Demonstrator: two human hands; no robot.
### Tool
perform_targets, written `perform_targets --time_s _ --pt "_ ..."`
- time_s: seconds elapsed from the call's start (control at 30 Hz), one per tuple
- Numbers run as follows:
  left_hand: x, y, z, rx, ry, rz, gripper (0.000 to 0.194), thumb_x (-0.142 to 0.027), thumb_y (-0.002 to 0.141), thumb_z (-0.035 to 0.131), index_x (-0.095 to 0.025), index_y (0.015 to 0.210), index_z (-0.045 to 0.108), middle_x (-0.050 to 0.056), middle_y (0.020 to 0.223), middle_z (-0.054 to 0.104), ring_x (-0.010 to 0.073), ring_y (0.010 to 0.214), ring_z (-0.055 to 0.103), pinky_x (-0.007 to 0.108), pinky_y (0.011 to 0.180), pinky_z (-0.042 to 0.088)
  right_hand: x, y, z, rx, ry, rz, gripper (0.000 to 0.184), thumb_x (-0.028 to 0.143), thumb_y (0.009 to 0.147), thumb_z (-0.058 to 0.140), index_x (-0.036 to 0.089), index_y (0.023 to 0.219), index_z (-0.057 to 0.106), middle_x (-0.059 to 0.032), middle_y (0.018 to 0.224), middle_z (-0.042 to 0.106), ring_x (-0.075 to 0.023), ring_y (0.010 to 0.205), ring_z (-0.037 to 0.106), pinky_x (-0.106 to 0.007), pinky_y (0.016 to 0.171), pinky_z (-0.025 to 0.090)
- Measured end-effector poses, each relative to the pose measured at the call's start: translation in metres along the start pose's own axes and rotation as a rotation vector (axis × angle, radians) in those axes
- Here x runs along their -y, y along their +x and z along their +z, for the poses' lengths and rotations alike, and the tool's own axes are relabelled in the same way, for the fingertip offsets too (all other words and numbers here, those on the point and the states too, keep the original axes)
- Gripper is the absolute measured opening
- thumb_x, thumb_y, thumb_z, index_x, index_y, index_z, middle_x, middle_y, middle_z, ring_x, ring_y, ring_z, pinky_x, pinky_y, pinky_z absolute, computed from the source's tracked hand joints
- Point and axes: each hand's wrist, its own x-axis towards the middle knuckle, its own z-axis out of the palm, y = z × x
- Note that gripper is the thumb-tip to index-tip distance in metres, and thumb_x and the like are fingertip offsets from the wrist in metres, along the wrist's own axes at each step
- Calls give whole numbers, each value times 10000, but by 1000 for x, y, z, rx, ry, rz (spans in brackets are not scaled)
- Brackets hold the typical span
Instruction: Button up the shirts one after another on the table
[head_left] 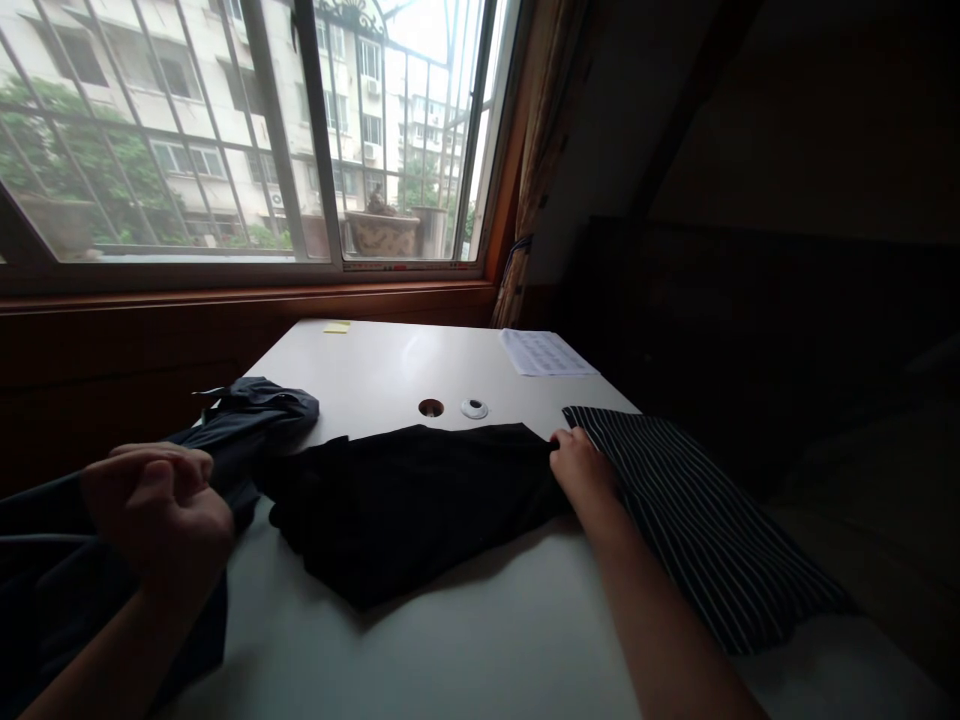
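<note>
In the head view, the black cloth (427,510) lies across the worktop (465,640), its left end bunched and its right end drawn narrow. The right hand (583,468) is at that narrow right end, fingers bent and closed on the cloth's edge, with the striped cloth (690,520) just to the right of the black cloth. The left hand (176,510), left of the black cloth and apart from it, is curled into a loose fist over the grey cloth (259,405); nothing shows in it, and whether its far side touches the grey cloth I cannot tell. Beyond the black cloth is the paper (551,353).

The black cloth should handle light, limp and hard to damage, sagging between grips. Its corners or edges look the best holds; a grip mid-cloth would likely rumple it.
</note>
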Motion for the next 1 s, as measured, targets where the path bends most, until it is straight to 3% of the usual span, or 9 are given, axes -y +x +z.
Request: perform_targets --time_s 0.03,0.1,0.3,0.43,0.57,0.67,0.77,0.9,1.0 --pt "-3 1 2 -24 -8 50 132 -212 818 475 -182 689 473 -11 714 465 138 628 472 297 625 440 1 0 0 9 -12 12 303 159 907 462 191 1131 662 -134 1148 604 -259 865 664 -356 751 474" --pt "-6 0 6 98 93 149 146 -253 893 483 -174 803 567 18 873 570 177 792 569 347 774 489 1 0 1 26 -33 27 314 203 912 477 178 1179 640 -143 1133 601 -275 870 677 -365 748 486" --pt "34 -21 21 793 368 247 416 -438 964 497 -238 1325 544 83 1355 565 295 1280 499 490 1114 374 3 0 6 59 -72 37 327 325 931 495 152 1174 629 -169 1133 567 -296 862 694 -387 737 504" --pt "63 -37 24 1047 456 201 579 -545 944 503 -235 1433 465 104 1360 579 315 1275 509 491 1090 406 3 1 14 36 -66 26 302 307 931 501 142 1144 638 -175 1135 567 -291 869 690 -373 743 498" --pt "56 -31 21 1171 513 154 542 -558 923 535 -245 1365 549 99 1204 641 308 1090 604 453 960 486 3 4 24 0 -27 -21 243 195 934 465 110 1068 650 -187 1094 602 -288 938 665 -355 810 478" --pt "35 -19 18 1379 328 6 411 -530 939 526 -215 1160 669 74 1093 680 252 969 642 352 878 511 3 8 31 -31 37 -83 236 123 929 433 92 1034 642 -195 1067 625 -290 1011 633 -361 897 455" --pt "11 -15 13 1658 86 -300 388 -525 926 555 -185 997 730 53 917 713 218 856 654 270 748 522 5 10 35 -55 145 -191 238 90 922 424 101 1037 632 -174 1077 634 -269 1055 610 -360 966 443" --pt "-10 -22 5 2047 -344 -784 454 -534 900 593 -185 1163 716 97 959 749 236 787 695 296 664 542 14 8 36 -42 322 -427 228 118 942 435 169 1037 636 -98 1166 628 -200 1128 592 -322 1036 440" --pt "-14 -29 7 2009 -447 -831 459 -488 909 608 -205 1268 654 126 1069 741 214 748 693 275 600 524 23 2 39 -26 431 -581 211 163 953 461 202 1039 649 -77 1282 587 -187 1194 575 -347 1061 448"
